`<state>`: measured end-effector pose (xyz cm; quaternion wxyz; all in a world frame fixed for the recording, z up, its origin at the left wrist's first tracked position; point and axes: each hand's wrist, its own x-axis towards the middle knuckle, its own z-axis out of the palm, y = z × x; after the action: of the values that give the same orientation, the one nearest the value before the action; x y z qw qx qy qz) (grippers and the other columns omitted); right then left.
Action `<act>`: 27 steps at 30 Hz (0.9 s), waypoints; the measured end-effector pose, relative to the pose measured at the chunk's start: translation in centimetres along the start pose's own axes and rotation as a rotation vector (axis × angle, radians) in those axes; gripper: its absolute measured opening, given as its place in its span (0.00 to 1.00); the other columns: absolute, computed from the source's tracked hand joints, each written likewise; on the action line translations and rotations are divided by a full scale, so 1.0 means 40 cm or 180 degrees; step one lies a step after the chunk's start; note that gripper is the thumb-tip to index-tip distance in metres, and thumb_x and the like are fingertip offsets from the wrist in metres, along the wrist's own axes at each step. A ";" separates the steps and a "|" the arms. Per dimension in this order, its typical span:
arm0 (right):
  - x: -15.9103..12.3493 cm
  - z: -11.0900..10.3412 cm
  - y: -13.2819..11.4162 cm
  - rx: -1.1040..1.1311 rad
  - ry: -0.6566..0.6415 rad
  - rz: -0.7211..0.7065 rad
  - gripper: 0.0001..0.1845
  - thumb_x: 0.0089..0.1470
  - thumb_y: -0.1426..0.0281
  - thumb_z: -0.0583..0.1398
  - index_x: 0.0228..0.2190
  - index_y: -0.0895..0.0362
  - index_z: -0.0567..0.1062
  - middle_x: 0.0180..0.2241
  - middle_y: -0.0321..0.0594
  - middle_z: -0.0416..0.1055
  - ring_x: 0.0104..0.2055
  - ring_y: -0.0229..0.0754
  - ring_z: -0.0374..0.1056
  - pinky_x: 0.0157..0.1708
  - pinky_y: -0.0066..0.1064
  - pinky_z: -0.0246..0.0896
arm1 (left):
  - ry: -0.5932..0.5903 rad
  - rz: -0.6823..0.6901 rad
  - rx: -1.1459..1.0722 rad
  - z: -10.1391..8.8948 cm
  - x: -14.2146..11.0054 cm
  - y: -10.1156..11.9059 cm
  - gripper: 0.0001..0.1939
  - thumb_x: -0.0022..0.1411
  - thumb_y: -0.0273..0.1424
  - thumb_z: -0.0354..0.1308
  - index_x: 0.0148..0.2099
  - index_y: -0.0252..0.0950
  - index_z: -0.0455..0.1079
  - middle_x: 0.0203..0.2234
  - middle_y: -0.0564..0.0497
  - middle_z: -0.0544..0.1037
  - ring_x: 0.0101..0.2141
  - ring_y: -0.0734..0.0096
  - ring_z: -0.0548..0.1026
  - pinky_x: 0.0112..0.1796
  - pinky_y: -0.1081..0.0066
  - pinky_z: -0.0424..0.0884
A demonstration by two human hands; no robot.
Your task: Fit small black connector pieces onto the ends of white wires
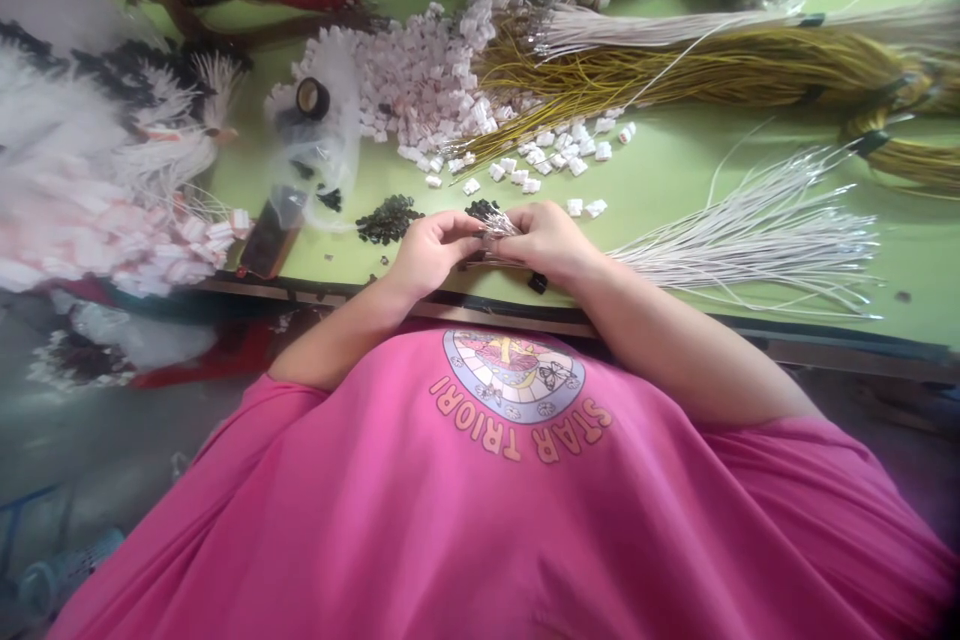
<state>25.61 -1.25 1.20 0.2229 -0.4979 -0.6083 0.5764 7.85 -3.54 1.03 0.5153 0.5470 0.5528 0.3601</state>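
My right hand (551, 242) is closed round the ends of a bundle of white wires (739, 230), which fans out to the right across the table. Silvery tips stick out between my two hands. Fingers pinched, my left hand (431, 258) meets these tips; whatever sits between its thumb and forefinger is too small to make out. A pile of small black parts (387, 219) lies just beyond my left hand, and more black pieces (481, 209) show behind the wire tips. One black piece (537, 282) rests below my right hand, near the table edge.
Small white connectors (420, 85) are heaped ahead. Yellow wires (697, 70) run along the back right. A tape roll (313, 98) sits on a plastic bag (337, 130) beside a dark box-like object (271, 232). White connectors with wires (112, 210) are piled left. The green table's front edge (480, 318) borders my body.
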 end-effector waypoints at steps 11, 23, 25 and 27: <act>-0.003 0.001 -0.005 0.0466 -0.0021 0.0081 0.07 0.39 0.69 0.64 0.23 0.61 0.76 0.17 0.36 0.66 0.22 0.36 0.61 0.20 0.28 0.54 | -0.0015 -0.0086 -0.0173 -0.002 0.008 -0.008 0.10 0.48 0.29 0.67 0.35 0.34 0.76 0.30 0.50 0.80 0.31 0.71 0.77 0.38 0.67 0.74; 0.005 0.001 0.008 0.0480 -0.0162 0.0082 0.06 0.39 0.69 0.64 0.21 0.60 0.75 0.16 0.34 0.63 0.20 0.33 0.58 0.19 0.27 0.50 | -0.0165 0.0135 -0.0135 -0.006 0.004 -0.004 0.07 0.48 0.30 0.66 0.32 0.34 0.76 0.28 0.51 0.78 0.30 0.73 0.75 0.35 0.70 0.72; 0.006 0.002 0.012 0.0427 -0.0190 0.0083 0.06 0.39 0.69 0.63 0.22 0.60 0.75 0.15 0.33 0.63 0.19 0.33 0.57 0.19 0.27 0.49 | -0.0205 0.0147 -0.0118 -0.003 0.005 -0.005 0.06 0.48 0.29 0.66 0.32 0.34 0.76 0.27 0.52 0.78 0.30 0.73 0.74 0.35 0.70 0.72; 0.007 0.003 0.015 0.0370 -0.0229 0.0070 0.07 0.39 0.68 0.63 0.22 0.60 0.74 0.16 0.33 0.62 0.19 0.32 0.55 0.19 0.27 0.47 | -0.0261 0.0131 -0.0093 -0.001 0.006 -0.007 0.06 0.48 0.29 0.66 0.32 0.34 0.75 0.28 0.52 0.78 0.30 0.72 0.75 0.36 0.69 0.72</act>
<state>25.63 -1.17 0.52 0.2231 -0.4697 -0.5760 0.6307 7.79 -3.32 0.73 0.5380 0.5649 0.5146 0.3560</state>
